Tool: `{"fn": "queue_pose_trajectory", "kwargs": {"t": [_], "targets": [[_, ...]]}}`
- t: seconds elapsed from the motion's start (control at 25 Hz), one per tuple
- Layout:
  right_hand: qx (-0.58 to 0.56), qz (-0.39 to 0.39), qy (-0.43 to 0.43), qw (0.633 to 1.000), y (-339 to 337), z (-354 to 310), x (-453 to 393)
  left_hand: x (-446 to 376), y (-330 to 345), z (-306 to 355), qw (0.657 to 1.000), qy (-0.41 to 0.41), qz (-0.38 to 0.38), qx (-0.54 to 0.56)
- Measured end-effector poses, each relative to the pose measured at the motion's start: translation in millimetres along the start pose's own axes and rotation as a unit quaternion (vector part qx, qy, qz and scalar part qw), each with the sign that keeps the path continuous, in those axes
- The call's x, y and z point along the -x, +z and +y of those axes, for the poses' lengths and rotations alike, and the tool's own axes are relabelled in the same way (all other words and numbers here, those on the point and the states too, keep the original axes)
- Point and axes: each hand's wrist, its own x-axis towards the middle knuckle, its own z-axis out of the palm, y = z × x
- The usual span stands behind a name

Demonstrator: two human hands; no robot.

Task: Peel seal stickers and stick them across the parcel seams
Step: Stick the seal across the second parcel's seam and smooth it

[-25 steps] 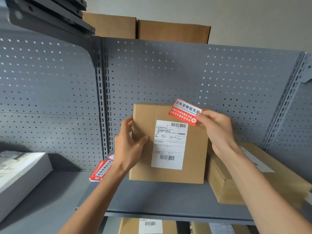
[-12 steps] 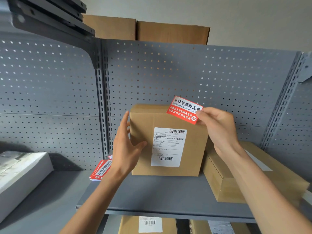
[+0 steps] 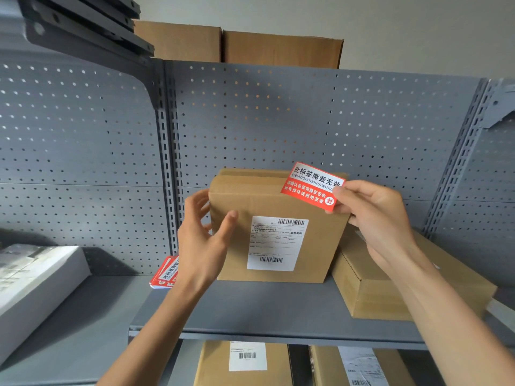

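Note:
A brown cardboard parcel [image 3: 242,196] with a white shipping label stands upright on the grey shelf [image 3: 278,313], leaning back toward the pegboard. My left hand [image 3: 203,240] rests at its left edge, thumb on the front face and fingers behind the side. My right hand [image 3: 373,218] pinches a red and white seal sticker [image 3: 312,185] by its right end, held over the parcel's upper right corner near the top seam. A stack of more red seal stickers [image 3: 164,273] lies on the shelf, partly hidden behind my left wrist.
A flat cardboard box [image 3: 370,288] lies to the right of the parcel. A white box [image 3: 33,280] sits on the lower left surface. More labelled parcels [image 3: 245,363] fill the shelf below. Grey pegboard [image 3: 250,121] backs the shelf; cartons [image 3: 239,45] stand on top.
The parcel has tipped back, more upright, and its top face now shows. My right hand has brought the sticker onto the upper right corner. My left thumb has shifted on the front face.

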Motion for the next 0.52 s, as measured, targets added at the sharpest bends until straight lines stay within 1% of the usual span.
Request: {"fn": "queue_pose_trajectory", "kwargs": {"t": [0.12,0.28,0.4,0.52], "targets": [[0.01,-0.012,0.01,1.0,-8.0,-4.3,11.4,3.2,-2.1,8.4,0.998,-0.026,0.026,0.045],[0.025,-0.028,0.011,0.999,-18.3,-6.2,30.3,13.7,-5.0,16.1,0.996,-0.039,0.054,0.058],[0.033,-0.028,0.014,0.999,-24.6,-7.1,42.3,25.7,-8.6,20.0,0.997,-0.038,0.04,0.06],[0.018,-0.026,0.023,0.999,-33.9,-5.1,56.2,43.9,-14.2,19.8,0.996,-0.033,0.031,0.08]]}}
